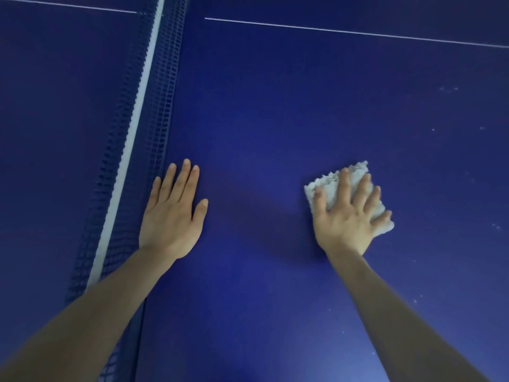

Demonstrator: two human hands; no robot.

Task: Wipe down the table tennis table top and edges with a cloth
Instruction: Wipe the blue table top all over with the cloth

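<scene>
The right hand point(348, 216) is pressing a folded white cloth point(355, 175) flat against the blue table top point(261, 119), fingers straight and spread. The left hand point(173, 213) is resting palm-down just right of the net point(143, 111), fingers straight and close together. Pale specks point(447, 89) are showing far right, so wiping appears partway done. Edges are out of view.

Matt, smooth blue table top point(261, 106); fluffy, rough white terry cloth point(327, 179); dark woven mesh net point(162, 86).
</scene>
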